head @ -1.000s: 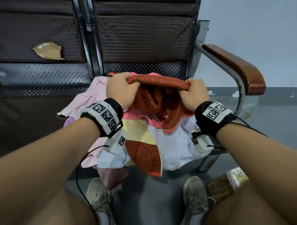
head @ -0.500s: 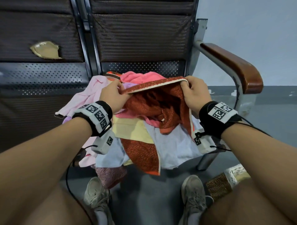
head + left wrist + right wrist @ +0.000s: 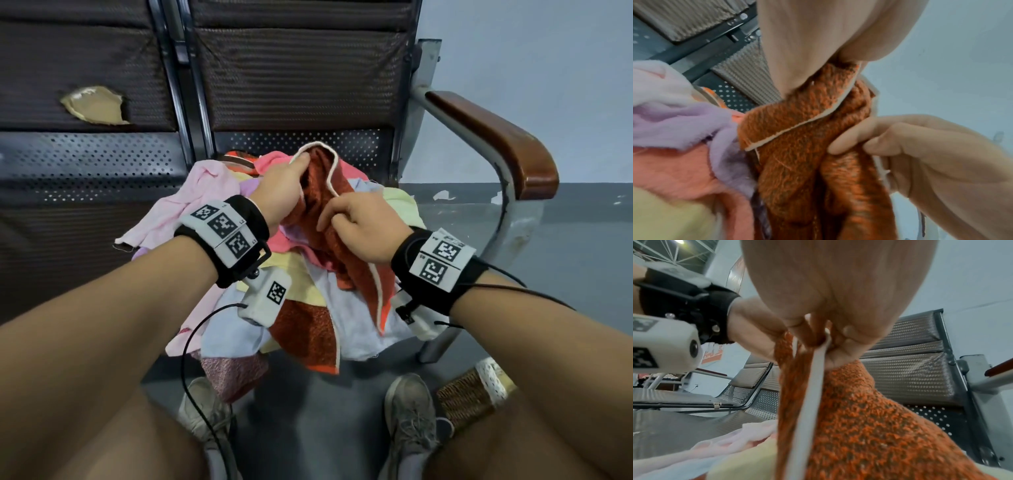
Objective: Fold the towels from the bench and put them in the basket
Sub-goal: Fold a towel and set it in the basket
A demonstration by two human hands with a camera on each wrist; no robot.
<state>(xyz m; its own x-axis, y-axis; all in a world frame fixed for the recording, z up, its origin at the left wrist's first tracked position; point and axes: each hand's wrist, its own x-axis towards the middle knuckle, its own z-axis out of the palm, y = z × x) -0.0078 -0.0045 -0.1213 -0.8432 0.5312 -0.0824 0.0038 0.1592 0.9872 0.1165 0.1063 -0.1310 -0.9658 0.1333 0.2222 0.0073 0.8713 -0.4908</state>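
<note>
A rust-orange towel [image 3: 320,192] with a white hem is lifted off a heap of towels [image 3: 239,308] in pink, yellow, pale blue and lilac on the bench seat. My left hand [image 3: 286,186] grips its upper edge near the white hem. My right hand [image 3: 356,222] pinches the hem lower down and to the right. In the left wrist view the orange towel [image 3: 807,146] hangs bunched between both hands. In the right wrist view my fingers [image 3: 807,335] pinch the white hem [image 3: 809,394]. A woven basket [image 3: 474,390] stands on the floor by my right foot.
The metal bench [image 3: 85,164] has perforated seats and dark padded backs, one with a torn patch [image 3: 94,106]. A brown wooden armrest [image 3: 496,137] rises at the right. My legs and shoes [image 3: 411,411] are on the grey floor below the seat.
The hands have come closer together. The left has moved up and right along the edge, the right inward and down, so the towel's spread edge is now bunched into a loop.
</note>
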